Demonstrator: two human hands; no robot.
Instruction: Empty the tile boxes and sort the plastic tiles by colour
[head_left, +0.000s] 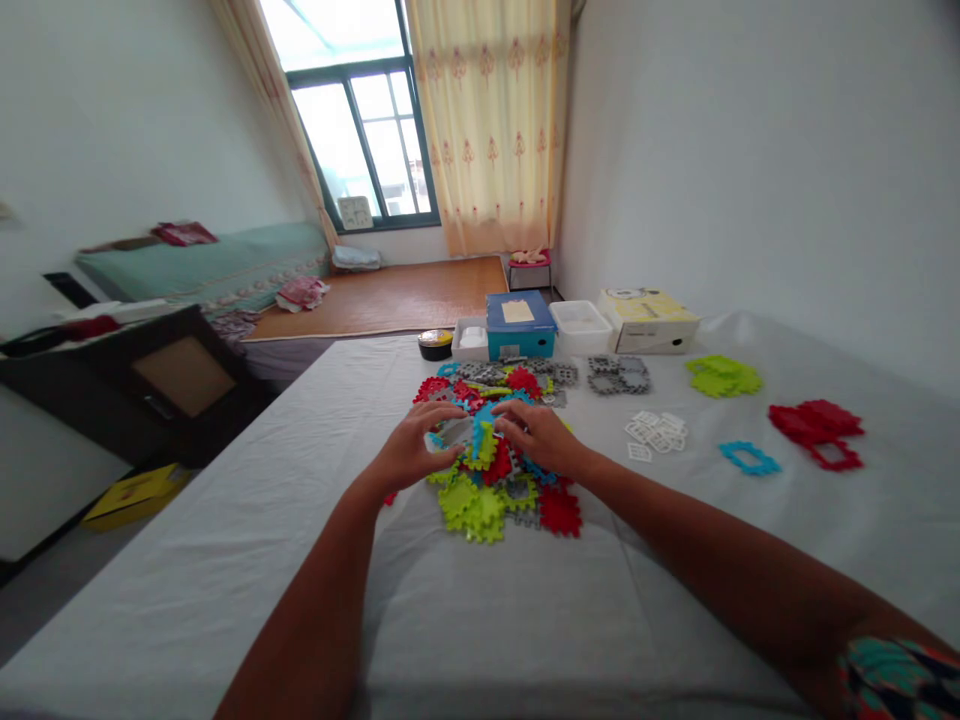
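A mixed pile of toothed plastic building tiles, red, lime green, blue and grey, lies on the white-covered table. My left hand (417, 446) is at the pile's left side, its thumb and fingers apart around a gap. From the right, my right hand (543, 436) reaches over the pile with bent, separated fingers. Its fingertips are at a blue tile (486, 414), which tilts up between the two hands; I see no firm grip. Lime green tiles (471, 508) and a red tile (561, 510) lie at the pile's near edge. My hands hide part of the pile.
Sorted groups lie to the right: grey tiles (619, 376), white pieces (657, 432), lime green tiles (723, 376), a blue frame (750, 458) and red tiles (817, 424). Along the back stand a blue box (520, 328), a white tub (580, 326) and a yellow-topped box (649, 322).
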